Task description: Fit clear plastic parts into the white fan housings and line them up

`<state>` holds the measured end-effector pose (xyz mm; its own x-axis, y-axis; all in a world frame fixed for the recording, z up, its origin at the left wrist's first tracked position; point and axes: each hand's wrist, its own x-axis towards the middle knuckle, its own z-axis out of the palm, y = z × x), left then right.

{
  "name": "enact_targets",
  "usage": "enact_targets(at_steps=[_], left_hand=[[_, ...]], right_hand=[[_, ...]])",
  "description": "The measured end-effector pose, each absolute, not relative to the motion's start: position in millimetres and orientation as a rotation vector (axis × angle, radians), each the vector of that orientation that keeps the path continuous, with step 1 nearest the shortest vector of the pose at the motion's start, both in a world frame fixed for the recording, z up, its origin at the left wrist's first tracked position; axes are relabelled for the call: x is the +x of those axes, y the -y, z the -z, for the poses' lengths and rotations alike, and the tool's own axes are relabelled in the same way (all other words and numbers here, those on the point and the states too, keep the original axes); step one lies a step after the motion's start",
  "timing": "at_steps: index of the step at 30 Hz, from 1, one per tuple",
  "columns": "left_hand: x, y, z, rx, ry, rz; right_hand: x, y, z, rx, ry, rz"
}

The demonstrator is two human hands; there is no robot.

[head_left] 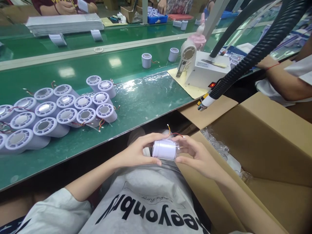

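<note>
Over my lap, a lavender plastic cylinder (164, 149) lies on its side between my two hands. My left hand (138, 151) is closed round its left end, thumb and fingers on opposite sides. At its right end my right hand (195, 156) grips what looks like a clear plastic cover (177, 150) around the cylinder. Thin red and yellow wires (168, 130) with small white connectors stick up behind it. Many similar lavender cylinders (65, 100) stand grouped on the green bench to the left, most with round silvery tops and loose wires.
To my right stands an open cardboard box (268, 146) with clear plastic pieces (216, 143) inside. A black flexible hose (258, 48) with a nozzle hangs above it. Beyond are a white box-shaped device (207, 71), a small fan (187, 55) and a green conveyor (117, 61). Other people sit nearby.
</note>
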<state>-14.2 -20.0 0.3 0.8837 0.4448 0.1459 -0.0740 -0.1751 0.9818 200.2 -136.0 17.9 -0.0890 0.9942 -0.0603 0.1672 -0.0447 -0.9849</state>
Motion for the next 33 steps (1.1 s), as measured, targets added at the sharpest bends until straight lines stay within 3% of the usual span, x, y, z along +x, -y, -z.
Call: enact_targets(at_steps=[24, 33], left_hand=[[-16.3, 22.3, -2.4, 1.738, -0.263, -0.434], [-21.1, 27.0, -5.8, 1.587, -0.276, -0.409]], right_hand=[[190.0, 132.9, -4.9, -1.245, 0.818, -1.708], [187.7, 143.2, -20.5, -1.296, 1.196, -1.363]])
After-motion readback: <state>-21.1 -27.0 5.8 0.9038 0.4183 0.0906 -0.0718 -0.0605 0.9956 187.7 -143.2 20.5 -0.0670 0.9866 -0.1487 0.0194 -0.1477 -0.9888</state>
